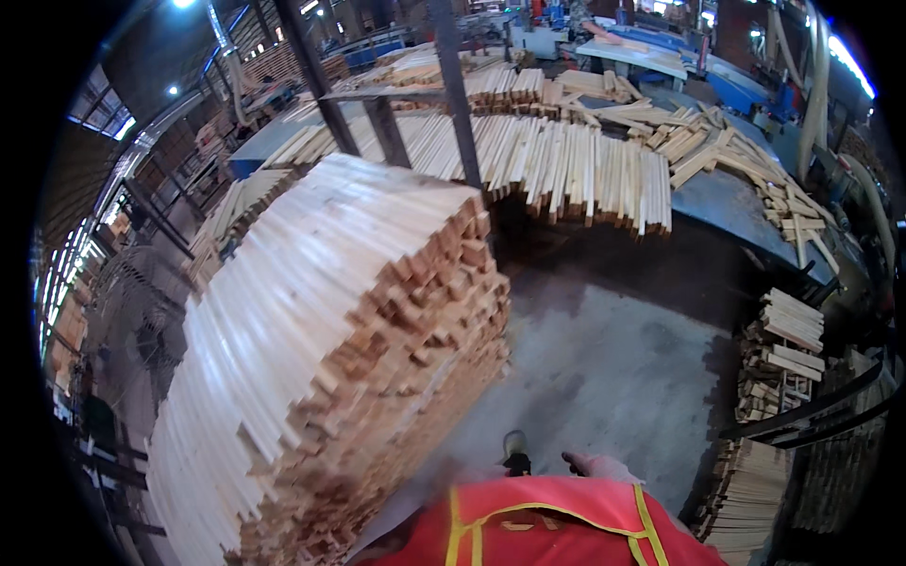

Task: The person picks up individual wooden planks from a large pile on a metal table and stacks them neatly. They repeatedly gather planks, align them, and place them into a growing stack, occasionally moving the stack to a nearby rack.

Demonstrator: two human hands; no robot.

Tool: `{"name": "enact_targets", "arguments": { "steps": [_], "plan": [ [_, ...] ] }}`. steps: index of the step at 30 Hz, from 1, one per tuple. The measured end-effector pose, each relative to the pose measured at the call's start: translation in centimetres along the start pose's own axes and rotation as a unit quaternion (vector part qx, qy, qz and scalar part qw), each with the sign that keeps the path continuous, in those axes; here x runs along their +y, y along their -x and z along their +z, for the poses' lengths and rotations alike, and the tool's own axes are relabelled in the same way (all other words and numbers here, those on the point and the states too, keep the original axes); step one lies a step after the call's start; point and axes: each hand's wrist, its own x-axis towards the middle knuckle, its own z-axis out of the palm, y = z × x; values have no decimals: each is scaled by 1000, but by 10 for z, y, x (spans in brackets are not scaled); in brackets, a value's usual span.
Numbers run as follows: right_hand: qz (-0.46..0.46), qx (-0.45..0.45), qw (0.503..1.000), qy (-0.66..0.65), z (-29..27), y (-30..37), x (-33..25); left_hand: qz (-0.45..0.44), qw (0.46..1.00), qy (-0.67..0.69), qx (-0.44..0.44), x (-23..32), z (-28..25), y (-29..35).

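Observation:
My right hand [596, 465] shows just beyond the front of my red apron [557, 519]. It looks pale pinkish with a dark tip, and most of its fingers are hidden. To its left, a blurred pinkish shape with a dark end, probably my left hand [486, 474], barely rises over the apron's edge. No object is visible in either hand. At my left, close by, a tall stack of wooden strips [311, 274] stands with its uneven cut ends facing me. A shoe [514, 441] appears on the floor between the hands.
Grey concrete floor [613, 368] lies ahead. A row of strips [576, 170] covers a long table, with loose pieces [717, 146] at its right. Dark metal posts [456, 94] rise behind the stack. More bundled strips [793, 321] stand at the right, and a large fan [142, 311] at the left.

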Motion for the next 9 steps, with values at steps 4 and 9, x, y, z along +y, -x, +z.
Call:
{"name": "enact_targets", "arguments": {
  "steps": [4,9],
  "plan": [
    [116,51,990,-55,-33,-9,64,-3,997,-47,-68,45,29,-81],
    [190,151,965,-98,-73,-13,139,-66,969,-132,-198,119,53,-178]
  ]
}}
